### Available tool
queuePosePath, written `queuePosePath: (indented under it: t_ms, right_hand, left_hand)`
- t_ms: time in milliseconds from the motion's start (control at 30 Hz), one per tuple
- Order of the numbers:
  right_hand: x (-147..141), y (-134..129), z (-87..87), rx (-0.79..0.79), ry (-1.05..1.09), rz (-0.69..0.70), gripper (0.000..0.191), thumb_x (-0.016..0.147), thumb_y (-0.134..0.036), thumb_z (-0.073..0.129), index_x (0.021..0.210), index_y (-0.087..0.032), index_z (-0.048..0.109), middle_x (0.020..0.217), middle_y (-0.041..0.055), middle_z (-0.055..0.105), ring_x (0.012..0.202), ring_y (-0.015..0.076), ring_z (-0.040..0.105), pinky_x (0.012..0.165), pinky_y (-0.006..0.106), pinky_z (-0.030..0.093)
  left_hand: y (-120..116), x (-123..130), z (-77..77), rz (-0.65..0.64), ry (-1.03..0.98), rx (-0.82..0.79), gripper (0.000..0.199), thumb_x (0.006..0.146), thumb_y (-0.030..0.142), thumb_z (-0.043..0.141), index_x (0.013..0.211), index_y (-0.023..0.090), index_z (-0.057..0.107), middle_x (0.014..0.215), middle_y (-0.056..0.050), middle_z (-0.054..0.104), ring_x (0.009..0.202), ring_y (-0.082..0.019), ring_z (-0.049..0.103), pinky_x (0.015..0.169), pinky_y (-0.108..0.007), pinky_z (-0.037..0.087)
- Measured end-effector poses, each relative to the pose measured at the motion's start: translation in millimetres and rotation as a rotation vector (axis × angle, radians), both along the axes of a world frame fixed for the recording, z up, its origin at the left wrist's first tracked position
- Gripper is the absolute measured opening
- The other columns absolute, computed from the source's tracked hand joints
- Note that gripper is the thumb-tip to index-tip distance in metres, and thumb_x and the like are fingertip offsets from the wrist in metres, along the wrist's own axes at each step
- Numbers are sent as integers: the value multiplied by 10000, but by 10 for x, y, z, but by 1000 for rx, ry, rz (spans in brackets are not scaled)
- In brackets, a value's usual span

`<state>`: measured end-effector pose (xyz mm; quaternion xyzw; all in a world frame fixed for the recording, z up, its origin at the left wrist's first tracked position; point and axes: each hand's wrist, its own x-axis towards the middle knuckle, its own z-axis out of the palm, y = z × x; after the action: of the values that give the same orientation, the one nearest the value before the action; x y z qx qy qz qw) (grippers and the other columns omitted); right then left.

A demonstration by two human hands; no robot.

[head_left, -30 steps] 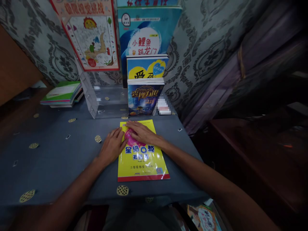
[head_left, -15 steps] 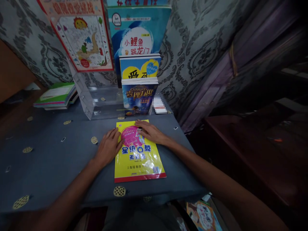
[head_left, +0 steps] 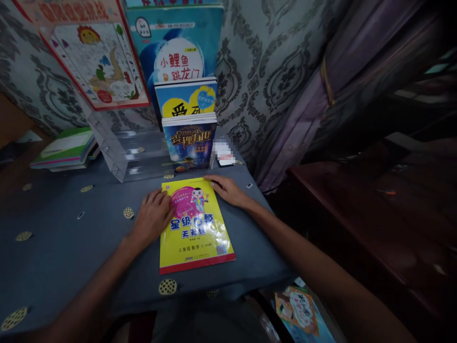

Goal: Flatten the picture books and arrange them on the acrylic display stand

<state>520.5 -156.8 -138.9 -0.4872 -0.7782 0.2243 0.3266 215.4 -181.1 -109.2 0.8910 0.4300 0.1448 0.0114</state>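
A yellow workbook [head_left: 196,243] with a red bottom strip and a pink picture on its cover lies closed on the cloth-covered table. My left hand [head_left: 153,214] rests flat at its left edge, fingers stretched out and partly over the cover. At the upper right corner is my right hand [head_left: 228,191], its fingertips touching the book's edge; the fingers are extended and I see no firm grip. Just behind the workbook, a dark blue book [head_left: 191,145] stands in a clear stand [head_left: 117,159].
More upright books, including a teal one [head_left: 182,28] and a red-bordered one [head_left: 100,62], fill the stand. A pile of books [head_left: 66,147] lies at left. A phone-like item [head_left: 224,153] sits right of the stand. Below the table's right edge lies another book [head_left: 300,312].
My right hand has slid off the cover's picture to the upper right corner, baring the cartoon figure. My left hand stays at the left edge. The view has shifted right.
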Motion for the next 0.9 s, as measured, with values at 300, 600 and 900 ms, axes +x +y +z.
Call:
queuePosePath:
  t_ms: [300,600,900]
  right_hand:
    - [4,7,11,22,68,14,405,1031,-295,383,1342,-198,623,1348,93,689,1252,228,642,1091,435,490]
    - [10,23,37,12,62,20,410,1043,-309,374,1352,-201,620,1333,87,698,1234,221,651,1075,419,500]
    - [1,54,-4,10,62,20,405,1033,-331,409,1328,-180,641,1344,89,687,1235,231,639,1086,417,479]
  left_hand:
    - [324,784,2,-306,-3,-88,430,1041,369,392,1406,180,517,1473,-130,581,1461,-286,430,1174,-508,378]
    - [340,941,-39,-326,24,-111,479,1048,341,348,1478,192,497,1549,-124,513,1465,-260,433,1206,-543,315]
    - [71,904,28,-421,39,-183,439,1056,324,359,1430,220,564,1522,-97,550,1486,-269,407,1221,-591,258]
